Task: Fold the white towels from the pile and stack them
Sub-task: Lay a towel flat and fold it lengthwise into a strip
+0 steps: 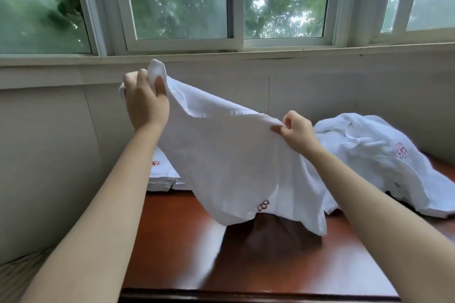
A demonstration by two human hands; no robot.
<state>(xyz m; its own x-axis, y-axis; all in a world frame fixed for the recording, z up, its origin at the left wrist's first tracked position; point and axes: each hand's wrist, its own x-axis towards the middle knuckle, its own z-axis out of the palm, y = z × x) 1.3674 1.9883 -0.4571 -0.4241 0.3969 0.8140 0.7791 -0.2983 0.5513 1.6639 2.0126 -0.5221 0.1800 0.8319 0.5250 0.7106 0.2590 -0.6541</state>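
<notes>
A white towel (229,162) with a small red embroidered mark hangs in the air above the brown table (177,241). My left hand (145,101) grips one upper corner, raised high at the left. My right hand (296,130) pinches the top edge lower down and to the right. The towel sags between them and its lower edge hangs just over the tabletop. A loose pile of white towels (384,155) lies on the table at the right. A stack of folded white towels (162,177) sits at the back left, partly hidden behind the held towel.
A white wall with a wide window (221,7) runs behind the table. The table's dark front edge (246,294) is close to me. A striped fabric surface (22,268) shows at the lower left.
</notes>
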